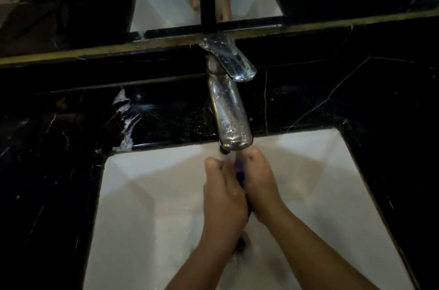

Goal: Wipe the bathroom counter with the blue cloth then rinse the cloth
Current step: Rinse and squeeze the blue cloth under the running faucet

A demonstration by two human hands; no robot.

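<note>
Both hands are pressing together over the white sink (147,194), the left hand (223,199) and right hand (261,185) clamping the blue cloth (239,174) between their palms. Only a thin blue strip is showing, seemingly running lengthwise away from the wrists, directly beneath the tap (229,109), where water is running onto it.
</note>
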